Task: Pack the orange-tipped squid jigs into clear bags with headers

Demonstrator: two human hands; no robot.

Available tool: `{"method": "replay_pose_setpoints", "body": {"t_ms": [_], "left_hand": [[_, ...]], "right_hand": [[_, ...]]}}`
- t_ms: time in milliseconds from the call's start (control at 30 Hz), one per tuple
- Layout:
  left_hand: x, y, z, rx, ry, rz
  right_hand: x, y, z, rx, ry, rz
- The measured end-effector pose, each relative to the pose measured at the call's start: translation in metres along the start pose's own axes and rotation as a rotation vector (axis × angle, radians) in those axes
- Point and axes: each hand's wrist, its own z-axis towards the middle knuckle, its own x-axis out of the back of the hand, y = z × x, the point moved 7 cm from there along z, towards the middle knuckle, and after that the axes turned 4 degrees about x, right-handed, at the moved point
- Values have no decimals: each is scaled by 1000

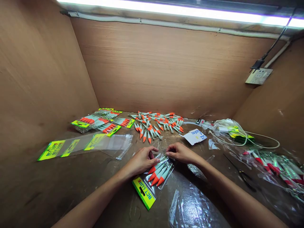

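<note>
A clear plastic bag with a yellow-green printed header [144,192] lies in front of me, its header end towards me. Inside are several pale fishing lures [161,173] with orange tips, their hooks towards the far end. My left hand [145,158] is at the bag's left edge near its far end, fingers curled and thumb on the plastic. Opposite it, my right hand [181,153] pinches the bag's far end between thumb and forefinger. The fingertips of both hands partly hide that end.
Loose orange-tipped lures [154,124] are heaped at the back. Filled bags [102,122] are piled back left, with flat bags [76,146] fanned out before them. On the right are a marked white card [195,136], pliers [243,175], a white cord [263,146] and red-and-white lures [277,167].
</note>
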Motion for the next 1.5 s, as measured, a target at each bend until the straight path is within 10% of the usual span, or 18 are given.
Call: {"method": "replay_pose_setpoints", "body": {"t_ms": [1167, 1500], "left_hand": [[-2, -22, 8, 59, 17, -184], [-5, -12, -5, 269, -274, -295]], "right_hand": [[-29, -15, -4, 4, -168, 481], [-16, -21, -2, -11, -67, 546]]}}
